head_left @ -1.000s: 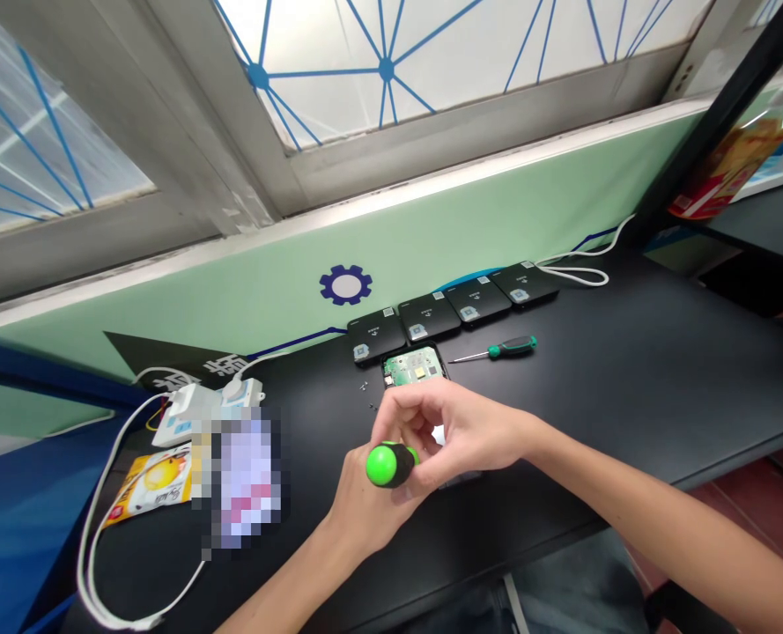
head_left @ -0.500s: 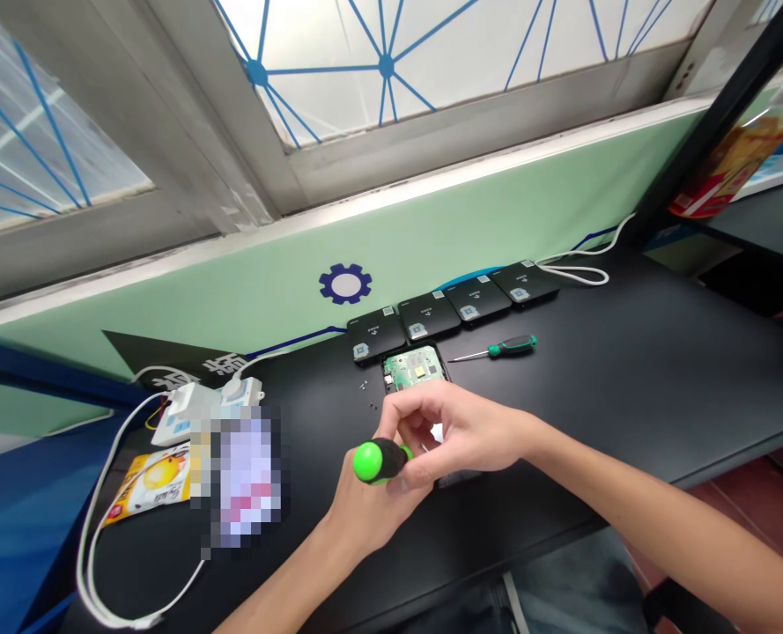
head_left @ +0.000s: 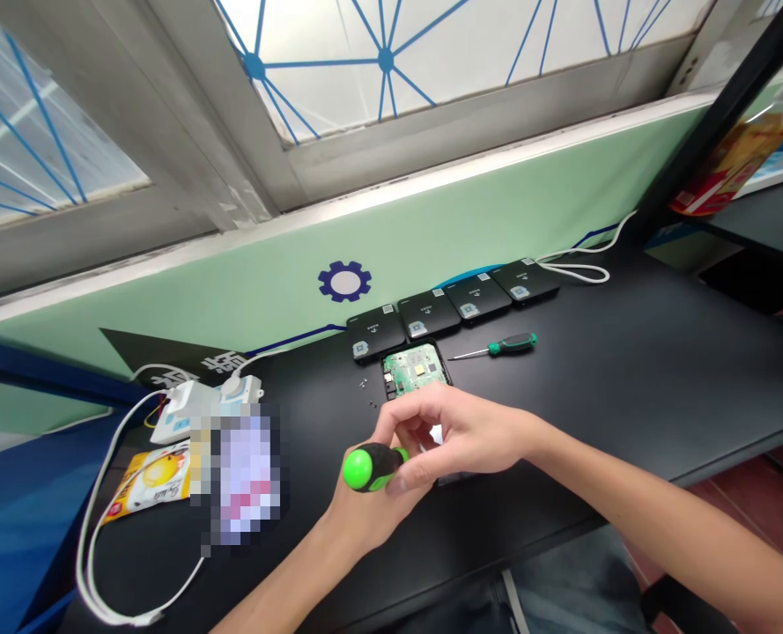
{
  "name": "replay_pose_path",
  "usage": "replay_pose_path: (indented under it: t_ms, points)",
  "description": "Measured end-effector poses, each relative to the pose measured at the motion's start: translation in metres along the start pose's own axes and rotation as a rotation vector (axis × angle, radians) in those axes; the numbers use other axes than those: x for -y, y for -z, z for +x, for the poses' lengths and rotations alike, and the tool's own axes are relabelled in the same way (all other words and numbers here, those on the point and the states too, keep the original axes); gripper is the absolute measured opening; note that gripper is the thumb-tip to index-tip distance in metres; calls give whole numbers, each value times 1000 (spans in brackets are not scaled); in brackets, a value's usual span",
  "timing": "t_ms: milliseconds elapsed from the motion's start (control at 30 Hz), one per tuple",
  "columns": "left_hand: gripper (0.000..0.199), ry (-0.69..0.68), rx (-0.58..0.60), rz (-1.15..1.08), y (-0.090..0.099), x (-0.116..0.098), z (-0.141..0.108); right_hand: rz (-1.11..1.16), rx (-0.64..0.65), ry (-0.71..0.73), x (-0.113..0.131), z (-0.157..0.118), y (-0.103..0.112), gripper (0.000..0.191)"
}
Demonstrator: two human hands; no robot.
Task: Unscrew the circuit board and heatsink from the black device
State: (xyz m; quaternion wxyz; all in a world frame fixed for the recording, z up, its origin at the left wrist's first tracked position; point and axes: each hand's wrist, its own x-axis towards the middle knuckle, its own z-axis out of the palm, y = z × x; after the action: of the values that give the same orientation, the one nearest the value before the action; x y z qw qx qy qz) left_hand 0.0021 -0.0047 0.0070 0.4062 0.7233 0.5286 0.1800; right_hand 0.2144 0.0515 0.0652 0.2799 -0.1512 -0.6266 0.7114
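A screwdriver (head_left: 381, 465) with a bright green and black handle points its butt end toward me, over the back of my left hand. My right hand (head_left: 461, 436) is closed, with thumb and fingers around the front of this screwdriver. Below it lies my left hand (head_left: 371, 511), its fingers hidden behind the right one. Under the hands a dark flat part (head_left: 461, 479) shows only at its edge. Just beyond them sits an opened black case with a green circuit board (head_left: 414, 368), its near side covered by my right hand.
Several black flat boxes (head_left: 431, 315) stand in a row along the wall. A second screwdriver (head_left: 513, 344) lies right of the board, and small screws (head_left: 363, 384) lie left of it. Farther left are a white power strip (head_left: 246, 392), cables and a yellow snack packet (head_left: 157, 480).
The screwdriver's handle end has tipped slightly left and down. Both hands stay in nearly the same place.
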Motion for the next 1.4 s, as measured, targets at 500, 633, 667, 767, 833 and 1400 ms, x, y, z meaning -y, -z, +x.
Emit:
replay_pose_path:
  t_ms: [500,633,667,767,833,1400]
  points:
    - [18,18,3,-3,-2,2,1,35,4,11,0,0,-1,35]
    - [20,38,11,-11,1,-3,2,25,3,3,1,-1,-1,36]
    - [20,40,11,-11,2,-3,2,20,3,1,0,-1,-1,36]
    - [16,42,15,-14,2,-5,2,8,7,4,-1,0,-1,36]
    - [16,41,18,-17,2,-5,1,5,9,9,-2,0,-1,36]
    - [20,-6,41,45,6,-4,3,-74,7,-19,-5,-1,-1,39]
